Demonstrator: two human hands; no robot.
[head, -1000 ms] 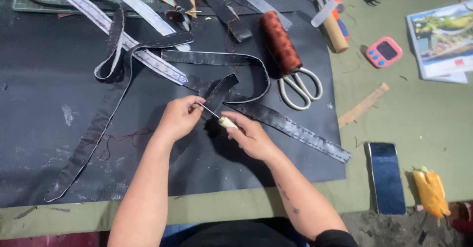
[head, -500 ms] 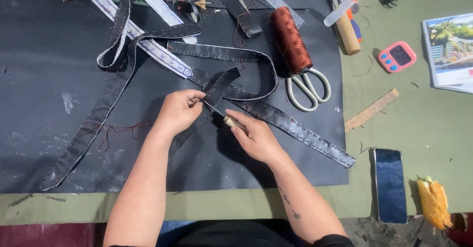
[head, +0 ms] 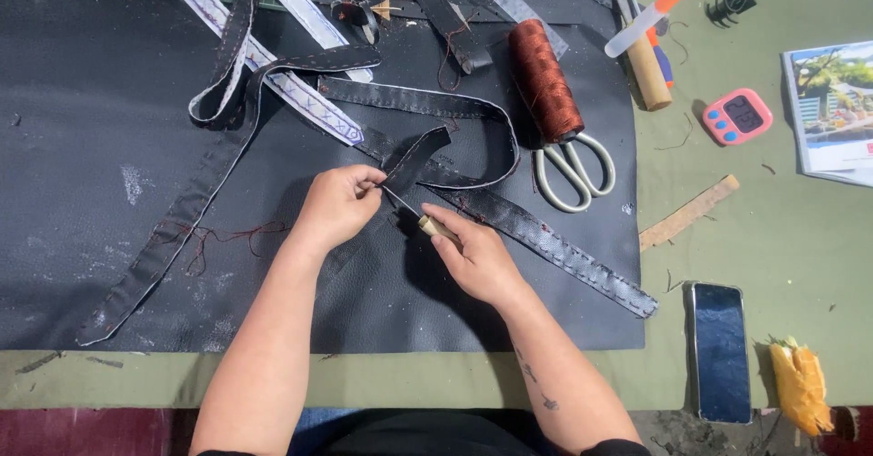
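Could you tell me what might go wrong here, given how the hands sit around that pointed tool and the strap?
The awl's thin tip points toward the left hand, which pinches the dark strap right at the tip, so a slip could prick a finger. The loose red thread lies beside the left wrist and could snag. The scissors lie near the right hand.

Matt, grainy black leather strap [head: 546, 238] with stitched edges; pale wooden awl handle [head: 436, 229]; glossy phone [head: 720, 350]; dull green cloth surface [head: 773, 265].

Single head view, looking steeply down, close over worktable [head: 773, 265].
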